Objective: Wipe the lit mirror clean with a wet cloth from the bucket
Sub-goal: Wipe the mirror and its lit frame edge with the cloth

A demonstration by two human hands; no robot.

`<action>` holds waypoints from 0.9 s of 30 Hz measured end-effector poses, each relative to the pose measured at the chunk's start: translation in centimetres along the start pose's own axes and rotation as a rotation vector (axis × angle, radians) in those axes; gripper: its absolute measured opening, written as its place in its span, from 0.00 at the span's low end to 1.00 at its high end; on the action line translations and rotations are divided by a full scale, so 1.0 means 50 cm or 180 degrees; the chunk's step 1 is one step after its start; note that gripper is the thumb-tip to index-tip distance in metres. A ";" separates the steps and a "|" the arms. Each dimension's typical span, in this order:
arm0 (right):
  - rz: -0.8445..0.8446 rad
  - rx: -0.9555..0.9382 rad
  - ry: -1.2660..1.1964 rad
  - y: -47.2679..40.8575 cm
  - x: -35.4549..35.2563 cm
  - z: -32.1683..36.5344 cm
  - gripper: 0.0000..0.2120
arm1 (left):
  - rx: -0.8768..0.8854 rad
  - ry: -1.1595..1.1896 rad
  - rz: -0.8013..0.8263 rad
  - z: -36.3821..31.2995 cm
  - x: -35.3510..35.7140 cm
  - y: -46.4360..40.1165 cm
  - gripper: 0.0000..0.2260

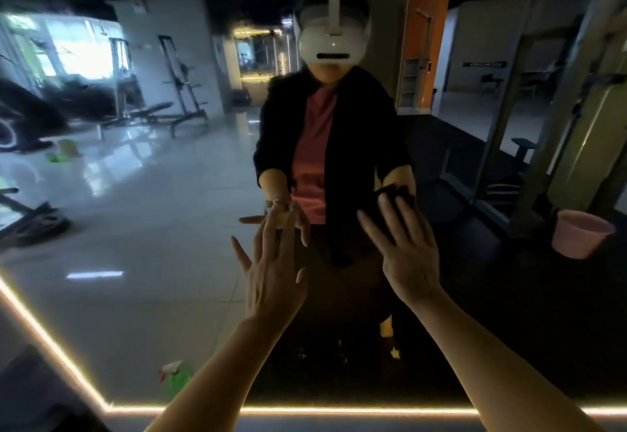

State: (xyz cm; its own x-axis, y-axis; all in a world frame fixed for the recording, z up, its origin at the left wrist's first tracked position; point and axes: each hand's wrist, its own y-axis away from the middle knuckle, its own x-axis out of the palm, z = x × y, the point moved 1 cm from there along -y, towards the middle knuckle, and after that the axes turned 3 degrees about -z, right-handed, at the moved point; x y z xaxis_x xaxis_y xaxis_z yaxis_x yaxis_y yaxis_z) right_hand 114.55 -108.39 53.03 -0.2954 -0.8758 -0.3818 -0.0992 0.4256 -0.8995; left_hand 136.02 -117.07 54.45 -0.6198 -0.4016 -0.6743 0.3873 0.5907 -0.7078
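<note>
1. The right hand (405, 255) lies flat with fingers straight and spread, pressing a dark cloth (393, 207) against the mirror (152, 228); only the part of the cloth past the fingertips shows.
2. The left hand (271, 279) is raised beside it, fingers straight and fanned apart, holding nothing; its fingertips reach the glass or hover just off it, which one cannot be told.
3. The two hands are near each other in the lower middle of the glass, apart, with a dark gap between them.
4. A glowing light strip (339, 409) marks the mirror's bottom edge below the forearms and slants up along the lower-left edge.
5. Glass stretches wide to the left and above the hands.
6. A pink bucket (580, 233) appears at the right, well away from the hands.
7. A green spray bottle (176, 375) shows low on the left, close to the strip's corner.
</note>
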 end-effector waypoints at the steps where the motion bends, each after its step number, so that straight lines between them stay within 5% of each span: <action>1: -0.0131 0.0377 -0.0024 -0.007 -0.006 0.005 0.33 | -0.0039 0.0045 -0.0030 -0.009 0.002 0.000 0.45; 8: 0.0457 0.0410 -0.0825 0.103 -0.019 0.072 0.36 | 0.0051 0.0471 -0.0255 -0.018 0.014 0.034 0.41; 13: -0.1007 0.1802 -0.0846 -0.021 -0.073 0.057 0.14 | -0.0023 0.0651 -0.0386 -0.033 0.000 0.018 0.37; 16: -0.0418 0.1817 -0.0362 -0.020 -0.048 0.063 0.18 | 0.0068 0.0674 -0.0408 -0.052 0.002 0.014 0.39; 21: 0.0655 0.1956 -0.0885 0.076 -0.016 0.134 0.22 | 0.0193 0.0626 -0.0339 -0.053 0.014 0.018 0.39; 27: -0.0792 0.2353 -0.1345 -0.114 -0.061 0.077 0.21 | 0.0177 0.0600 -0.0451 -0.073 -0.003 -0.023 0.41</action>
State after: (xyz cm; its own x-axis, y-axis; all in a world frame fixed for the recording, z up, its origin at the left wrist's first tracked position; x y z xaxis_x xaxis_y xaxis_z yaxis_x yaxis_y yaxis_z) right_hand 119.69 -109.04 58.50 0.0431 -0.9965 -0.0720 0.5687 0.0837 -0.8183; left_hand 133.20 -115.12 56.14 -0.7851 -0.3370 -0.5197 0.3210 0.4963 -0.8066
